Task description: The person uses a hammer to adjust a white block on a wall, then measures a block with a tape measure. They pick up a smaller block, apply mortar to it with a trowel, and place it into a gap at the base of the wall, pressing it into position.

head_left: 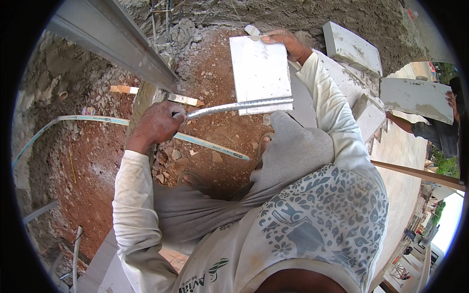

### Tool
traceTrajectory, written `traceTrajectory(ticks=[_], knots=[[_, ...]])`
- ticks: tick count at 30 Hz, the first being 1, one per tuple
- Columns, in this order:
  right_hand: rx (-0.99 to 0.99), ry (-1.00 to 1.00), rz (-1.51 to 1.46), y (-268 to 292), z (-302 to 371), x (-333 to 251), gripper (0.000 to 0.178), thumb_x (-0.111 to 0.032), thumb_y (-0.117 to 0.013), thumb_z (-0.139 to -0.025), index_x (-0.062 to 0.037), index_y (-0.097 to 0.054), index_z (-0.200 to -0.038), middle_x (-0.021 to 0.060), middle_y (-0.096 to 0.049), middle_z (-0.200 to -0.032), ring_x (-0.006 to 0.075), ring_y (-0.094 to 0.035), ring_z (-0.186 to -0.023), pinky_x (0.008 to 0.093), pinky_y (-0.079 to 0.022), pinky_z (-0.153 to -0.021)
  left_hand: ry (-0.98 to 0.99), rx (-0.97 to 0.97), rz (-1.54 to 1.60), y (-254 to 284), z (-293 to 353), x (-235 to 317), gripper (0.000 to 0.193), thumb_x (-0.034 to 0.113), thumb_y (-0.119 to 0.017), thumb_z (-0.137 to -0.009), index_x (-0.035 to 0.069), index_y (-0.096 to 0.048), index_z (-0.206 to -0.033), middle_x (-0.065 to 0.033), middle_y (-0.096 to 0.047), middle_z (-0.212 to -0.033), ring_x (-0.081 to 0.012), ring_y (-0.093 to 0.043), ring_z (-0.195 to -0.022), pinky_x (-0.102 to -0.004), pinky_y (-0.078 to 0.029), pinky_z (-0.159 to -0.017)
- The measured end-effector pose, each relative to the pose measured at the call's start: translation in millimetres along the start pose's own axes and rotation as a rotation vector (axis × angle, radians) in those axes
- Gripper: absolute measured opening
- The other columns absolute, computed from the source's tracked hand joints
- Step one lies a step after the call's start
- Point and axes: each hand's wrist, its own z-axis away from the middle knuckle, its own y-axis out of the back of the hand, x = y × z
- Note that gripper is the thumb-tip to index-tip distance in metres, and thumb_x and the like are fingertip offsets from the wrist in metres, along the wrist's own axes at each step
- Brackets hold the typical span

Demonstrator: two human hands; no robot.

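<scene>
A worker in a patterned pale shirt (332, 215) and grey trousers (303, 146) crouches over red, stony ground (212, 73), both hands occupied. Nearest, the left hand (156, 122) makes a fist, its fingers curled tight around one end of a long, thin silvery tool (239, 105). The tool reaches rightward across the face of a white block (261, 71), just inside its near edge. Beneath the left fist runs a pale strip with blue markings (210, 144), lying over the ground.

The block is held up in front of the right knee; what bears its weight underneath cannot be made out. At its far right corner the right hand (288, 43) pinches the edge, fingers pressed over the top and well apart from the tool.

Handling it well would seem to call for a firm grip at that corner, so the block does not tip under the tool, with the left wrist in line and the tool parallel to the near edge.

Beyond, a steel beam (112, 41) slants down at left, while a loose slab (351, 49) rests at right by a rough earth wall (273, 12). At far right, a co-worker's hands (452, 102) grip another slab (415, 97).
</scene>
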Motion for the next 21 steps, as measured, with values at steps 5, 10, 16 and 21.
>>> traceTrajectory(ticks=[5,10,16,21], knots=[[-0.018,-0.008,0.005,-0.5,-0.5,0.1,0.048,-0.036,-0.079,-0.083,0.0046,-0.074,-0.108,0.0147,-0.073,-0.097,0.0207,-0.07,-0.087,0.0323,-0.052,-0.075,-0.017,0.03,-0.007,-3.4,0.7,-0.8,0.028,0.028,-0.053,-0.091,0.003,-0.066,-0.088,-0.0243,-0.065,-0.089,-0.0429,-0.064,-0.09,-0.0534,-0.048,-0.085],[0.007,0.0,-0.021,-1.5,0.0,3.0,0.049,-0.036,-0.08,-0.082,0.005,-0.074,-0.109,0.0149,-0.073,-0.097,0.0208,-0.07,-0.087,0.0324,-0.052,-0.077,0.005,0.008,0.001,-2.1,0.6,1.4,0.028,0.029,-0.053,-0.092,0.004,-0.067,-0.089,-0.0242,-0.066,-0.091,-0.0426,-0.064,-0.091,-0.0537,-0.048,-0.086],[-0.03,-0.018,0.012,1.6,-2.0,4.6,0.041,-0.03,-0.075,-0.085,0.0005,-0.075,-0.113,0.0101,-0.076,-0.101,0.0159,-0.073,-0.086,0.0292,-0.056,-0.077,0.003,0.03,-0.033,-4.6,1.3,-1.3,0.029,0.029,-0.053,-0.093,0.004,-0.068,-0.091,-0.0235,-0.066,-0.094,-0.0418,-0.064,-0.095,-0.0529,-0.048,-0.089],[-0.02,-0.004,0.042,-1.0,-1.2,6.7,0.049,-0.036,-0.077,-0.083,0.0044,-0.073,-0.111,0.0132,-0.074,-0.097,0.0196,-0.071,-0.088,0.031,-0.052,-0.077,0.032,-0.002,-0.052,-2.5,0.5,1.5,0.03,0.03,-0.053,-0.094,0.006,-0.069,-0.093,-0.0232,-0.066,-0.096,-0.0412,-0.064,-0.097,-0.0524,-0.048,-0.091]])
